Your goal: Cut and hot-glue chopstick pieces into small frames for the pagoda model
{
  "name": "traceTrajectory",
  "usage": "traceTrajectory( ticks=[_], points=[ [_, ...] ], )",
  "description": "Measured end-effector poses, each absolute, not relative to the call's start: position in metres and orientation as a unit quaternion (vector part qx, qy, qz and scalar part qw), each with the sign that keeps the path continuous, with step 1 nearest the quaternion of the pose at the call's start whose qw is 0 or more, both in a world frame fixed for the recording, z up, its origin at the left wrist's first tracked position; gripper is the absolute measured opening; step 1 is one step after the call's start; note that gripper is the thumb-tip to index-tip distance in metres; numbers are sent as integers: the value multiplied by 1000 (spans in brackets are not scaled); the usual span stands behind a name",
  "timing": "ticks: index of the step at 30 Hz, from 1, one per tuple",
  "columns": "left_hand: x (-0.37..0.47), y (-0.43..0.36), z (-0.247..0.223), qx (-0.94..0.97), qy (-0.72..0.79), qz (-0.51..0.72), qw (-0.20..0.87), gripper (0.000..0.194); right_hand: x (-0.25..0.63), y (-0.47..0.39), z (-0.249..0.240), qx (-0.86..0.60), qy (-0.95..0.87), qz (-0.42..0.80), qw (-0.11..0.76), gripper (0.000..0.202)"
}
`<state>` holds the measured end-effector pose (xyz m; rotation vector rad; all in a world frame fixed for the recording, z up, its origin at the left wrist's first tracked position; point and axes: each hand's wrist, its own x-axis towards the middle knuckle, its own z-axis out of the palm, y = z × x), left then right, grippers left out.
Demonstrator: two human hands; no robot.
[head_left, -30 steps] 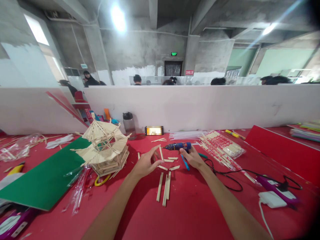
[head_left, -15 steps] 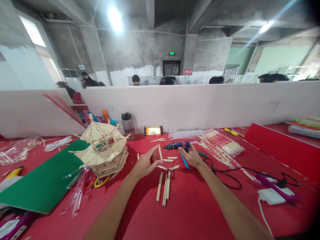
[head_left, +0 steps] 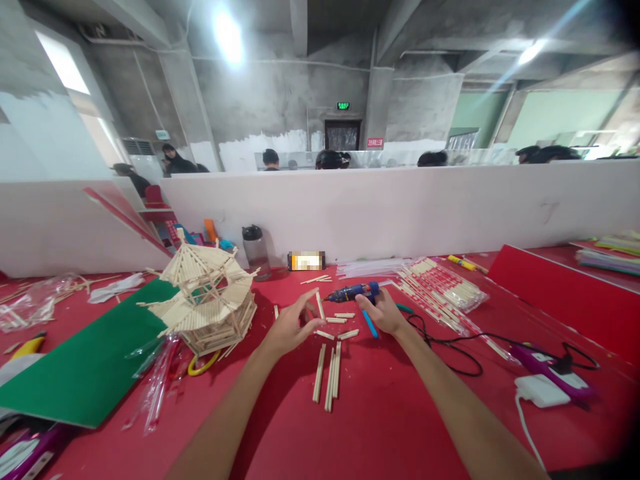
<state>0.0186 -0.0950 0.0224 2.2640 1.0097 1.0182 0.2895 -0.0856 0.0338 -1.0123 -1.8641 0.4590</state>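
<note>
Between its thumb and fingers, my left hand (head_left: 293, 325) holds a short wooden stick (head_left: 320, 305) nearly upright. My right hand (head_left: 383, 310) grips a dark blue glue gun (head_left: 353, 292), whose tip points left at the stick, close to its upper part. Whether the tip touches the stick is too small to tell. Short stick pieces (head_left: 337, 321) lie just beyond and beside my left fingers. Longer sticks (head_left: 331, 379) lie nearer to me on the red table (head_left: 390, 427). A blue-handled tool (head_left: 370, 324) lies under my right hand.
A wooden stick pavilion (head_left: 210, 293) stands left, by a green board (head_left: 95, 353). Behind are a bottle (head_left: 256, 250) and a phone (head_left: 307, 261). Packaged sticks (head_left: 440, 293), a black cable (head_left: 450, 343) and a power strip (head_left: 555, 377) lie right. People sit beyond the white partition (head_left: 400, 207).
The glue gun's tip has shifted slightly down along the stick. My left hand has stayed nearly in place with the stick.
</note>
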Motion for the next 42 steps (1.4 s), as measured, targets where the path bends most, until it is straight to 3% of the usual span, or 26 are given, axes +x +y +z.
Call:
traceTrajectory(
  ticks=[13,20,42],
  points=[
    [18,-94,22,815,372,383,223,64,293,-85,33,-406,-773,181,452,37],
    [18,-93,22,817,367,384,223,64,294,-87,31,-422,-734,253,469,46],
    [18,-90,17,804,377,400,226,62,293,-88,38,-394,-778,207,444,38]
  ],
)
